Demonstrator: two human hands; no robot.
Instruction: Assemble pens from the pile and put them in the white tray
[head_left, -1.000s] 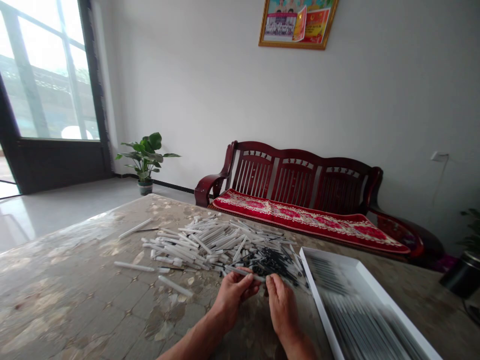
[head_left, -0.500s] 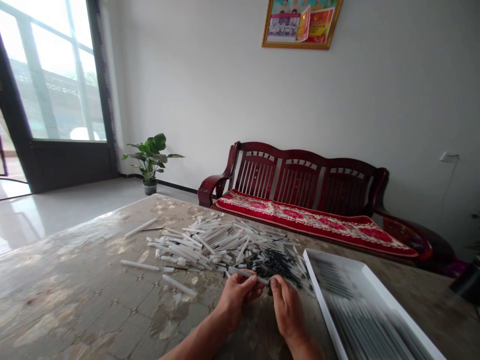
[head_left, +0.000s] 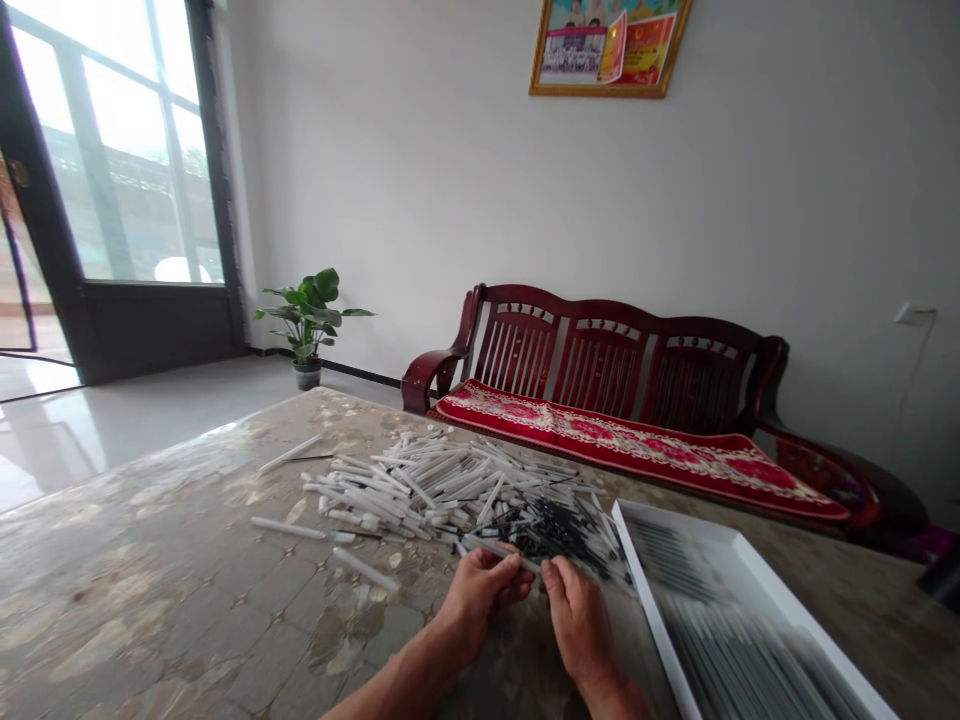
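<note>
My left hand [head_left: 480, 592] is closed around a slim whitish pen [head_left: 529, 566], which slants down to the right across its fingers. My right hand [head_left: 576, 608] pinches at the pen's right end, thumb and fingers together; the exact part it grips is too small to make out. Just beyond both hands lies a heap of white pen barrels [head_left: 420, 485] on the table. Black slender pen parts [head_left: 562, 525] are bunched at the heap's right side, close behind my fingers.
To the right stands a white shallow box [head_left: 806, 610] with rows of grey pens [head_left: 739, 655]. A few loose barrels [head_left: 289, 527] lie left on the patterned table [head_left: 187, 590]. Past the table are a red-cushioned wooden bench [head_left: 607, 370] and a potted plant [head_left: 307, 320].
My view has turned slightly left, so the surroundings sit a little further right. Both hands stay together at the pen, with the right fingers slightly shifted at its end.
</note>
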